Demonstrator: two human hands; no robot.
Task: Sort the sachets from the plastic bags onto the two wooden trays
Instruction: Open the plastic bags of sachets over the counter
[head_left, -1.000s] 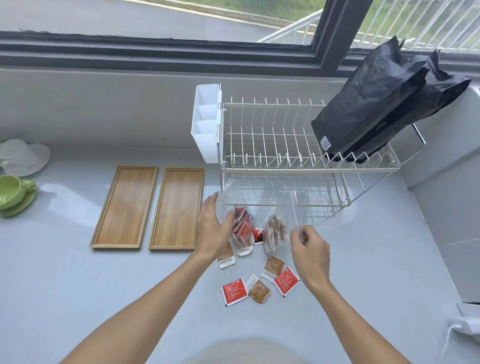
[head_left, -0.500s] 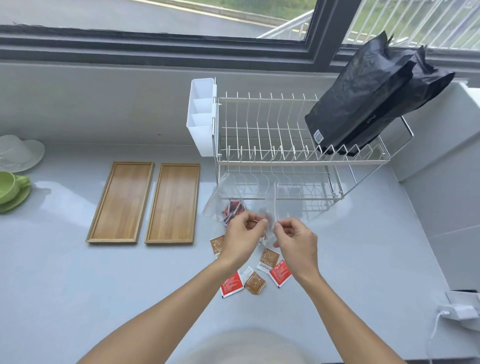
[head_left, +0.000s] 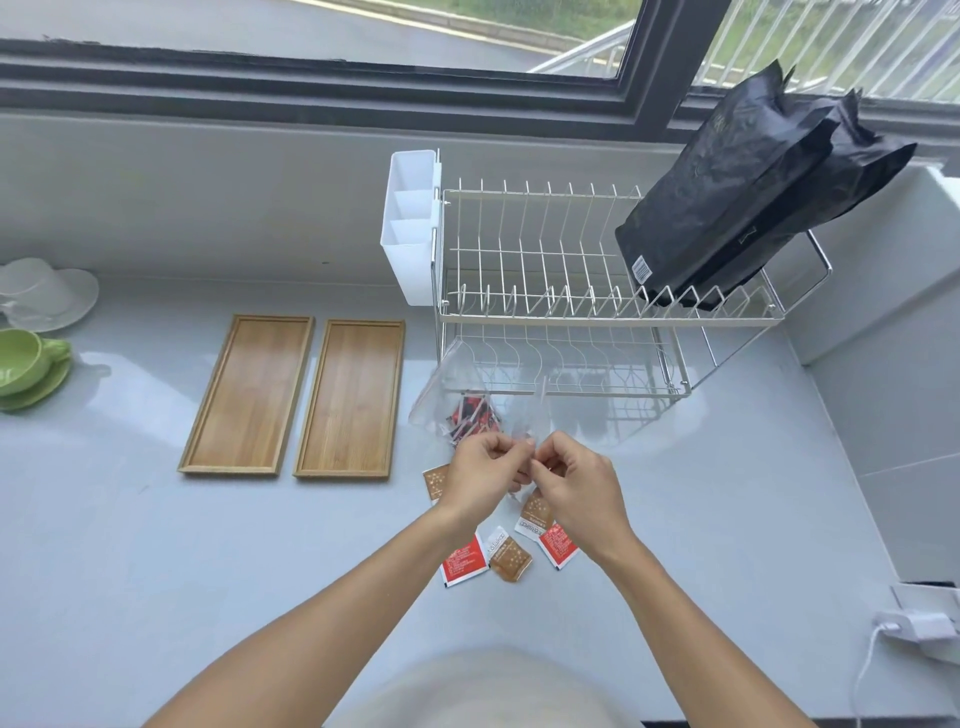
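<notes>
The fingers of the left hand (head_left: 480, 478) and the right hand (head_left: 574, 486) are curled, and both pinch the near edge of a clear plastic bag (head_left: 441, 400) at one spot, fingertips almost touching each other. The bag rises from the pinch toward the far side, its upper part lifted in front of the lower tier of the dish rack (head_left: 597, 312); red sachets (head_left: 472, 418) sit bunched inside it, just beyond the left hand. Loose sachets lie on the countertop (head_left: 156, 545) under and near the hands: a brown sachet (head_left: 435, 482) partly hidden by the left hand, another brown one (head_left: 535, 514) under the right hand, and, nearer the front edge, a red sachet (head_left: 464, 561), a brown sachet (head_left: 509, 556) and a second red sachet (head_left: 558, 545) close together. Two wooden trays stand side by side left of the hands, the left tray (head_left: 249, 395) and the right tray (head_left: 350, 397), neither holding a sachet. Black bags (head_left: 737, 197) lean on the rack's upper tier at its right end; a white caddy (head_left: 410, 223) hangs on its left end. A green cup (head_left: 23, 358) on a saucer and a white cup (head_left: 36, 288) stand at the left edge of the countertop.
</notes>
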